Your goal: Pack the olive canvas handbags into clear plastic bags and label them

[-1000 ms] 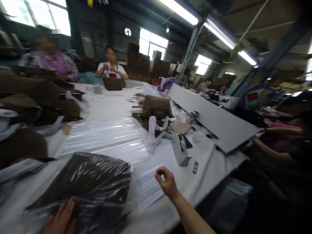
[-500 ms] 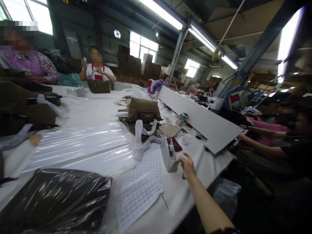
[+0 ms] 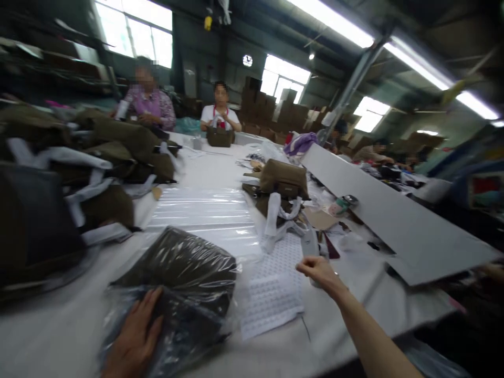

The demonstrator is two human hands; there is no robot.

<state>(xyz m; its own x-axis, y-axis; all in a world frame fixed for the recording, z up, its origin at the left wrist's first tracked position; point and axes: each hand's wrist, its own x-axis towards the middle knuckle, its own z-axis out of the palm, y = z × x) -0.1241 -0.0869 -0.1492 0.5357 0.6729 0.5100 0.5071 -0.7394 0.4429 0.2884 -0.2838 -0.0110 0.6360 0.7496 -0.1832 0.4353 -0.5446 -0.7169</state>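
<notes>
The big white surface [image 3: 275, 357] I'm watching carries shiny plastic sheets [image 3: 205, 210] and, closer in, a dark bag [image 3: 197, 270] inside clear plastic. A paper sheet [image 3: 271, 296] with rows of marks lies just right of the bag, and the tape dispenser [image 3: 310, 241] is partly hidden past it. The left hand [image 3: 134, 333] has come back into view, flat on the bag's plastic, so I guess it steadies the bag. The right hand [image 3: 321, 273] has swung left across the dispenser, with fingertips near the paper's edge. Its fingers curl in; I can't tell if they pinch anything. The hands are well apart.
</notes>
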